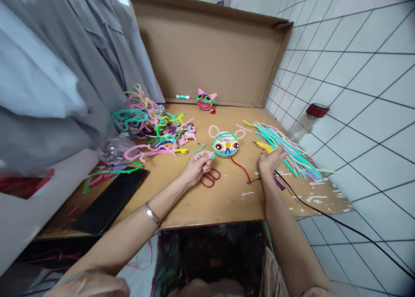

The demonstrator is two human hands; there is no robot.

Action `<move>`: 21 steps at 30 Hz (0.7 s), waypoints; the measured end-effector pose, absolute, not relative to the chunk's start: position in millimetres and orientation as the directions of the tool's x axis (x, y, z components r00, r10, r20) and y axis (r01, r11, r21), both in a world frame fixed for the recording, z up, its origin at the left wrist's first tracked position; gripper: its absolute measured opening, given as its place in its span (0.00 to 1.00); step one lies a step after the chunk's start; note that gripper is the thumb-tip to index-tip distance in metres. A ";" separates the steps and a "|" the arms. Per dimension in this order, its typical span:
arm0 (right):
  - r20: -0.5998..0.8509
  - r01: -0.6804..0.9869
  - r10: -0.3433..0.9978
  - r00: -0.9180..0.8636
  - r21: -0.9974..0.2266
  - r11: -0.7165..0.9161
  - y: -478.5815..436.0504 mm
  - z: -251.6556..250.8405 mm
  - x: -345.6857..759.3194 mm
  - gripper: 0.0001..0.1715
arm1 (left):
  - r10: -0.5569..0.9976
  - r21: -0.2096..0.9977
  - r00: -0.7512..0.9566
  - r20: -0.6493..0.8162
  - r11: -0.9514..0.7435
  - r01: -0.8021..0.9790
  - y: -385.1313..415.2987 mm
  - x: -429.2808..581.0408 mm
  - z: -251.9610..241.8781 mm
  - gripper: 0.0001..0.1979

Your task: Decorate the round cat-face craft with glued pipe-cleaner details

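Two-handed: pinches small teal piece (212, 156) in left hand (198, 164), just beside round face ornament (226, 145) on table (207, 208), between hands; grips yellow glue gun (263, 146) in right hand (271, 162), near bundled pipe cleaners (293, 155).

Round pink-eared ornament (226, 146) between teal piece (212, 156) and yellow glue gun (263, 146).

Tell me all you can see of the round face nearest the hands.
The round face has a shiny silvery brow, a green rim, red-and-white eyes, an orange nose and a blue piece below. Two pink loops sit above like ears. It rests on the table, facing the camera; a red cord trails below. The left hand is beside it; whether they touch is unclear.
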State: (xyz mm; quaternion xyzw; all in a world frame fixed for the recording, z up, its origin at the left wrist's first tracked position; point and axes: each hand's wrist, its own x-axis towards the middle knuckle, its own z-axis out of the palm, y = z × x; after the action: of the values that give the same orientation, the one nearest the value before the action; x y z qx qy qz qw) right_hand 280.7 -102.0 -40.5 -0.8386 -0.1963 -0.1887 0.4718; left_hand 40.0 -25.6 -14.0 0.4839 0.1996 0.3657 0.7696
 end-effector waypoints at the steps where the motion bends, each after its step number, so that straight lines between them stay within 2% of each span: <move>1: 0.564 0.563 0.149 0.812 -0.693 -0.449 -102.3 -36.9 273.1 0.29 | 0.758 0.890 0.650 0.049 0.262 -0.374 -26.0 40.2 -13.9 0.22; 2: 0.635 0.642 0.166 0.754 -0.661 -0.389 -101.9 -33.3 263.7 0.25 | 0.761 0.890 0.647 0.051 0.260 -0.376 -25.9 40.4 -14.3 0.22; 5: 0.792 0.842 0.310 0.526 -0.536 -0.061 -95.8 -23.1 227.9 0.14 | 0.773 0.897 0.633 0.055 0.240 -0.371 -22.2 41.1 -17.4 0.21; 9: 0.868 0.894 0.452 0.205 -0.355 0.275 -79.7 -13.4 185.0 0.12 | 0.793 0.921 0.605 0.065 0.186 -0.342 -11.9 40.8 -22.2 0.19; 12: 0.862 0.903 0.501 0.076 -0.272 0.333 -71.8 -12.2 172.2 0.12 | 0.803 0.934 0.591 0.075 0.152 -0.324 -4.4 39.7 -24.2 0.17; 17: 0.838 0.923 0.544 0.047 -0.245 0.298 -77.4 -23.7 177.4 0.11 | 0.794 0.954 0.602 0.082 0.112 -0.277 -1.5 38.9 -26.5 0.14; 21: 0.820 0.923 0.572 0.026 -0.239 0.301 -83.9 -29.1 180.5 0.10 | 0.760 0.967 0.644 0.083 0.096 -0.238 -4.2 38.1 -28.0 0.18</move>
State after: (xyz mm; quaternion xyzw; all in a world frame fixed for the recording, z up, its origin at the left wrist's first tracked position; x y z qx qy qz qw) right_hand 180.5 -83.9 -29.1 -0.5581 -0.6698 -0.1957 0.4491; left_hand 38.1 -4.2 -28.0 0.5715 0.2286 0.3544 0.7040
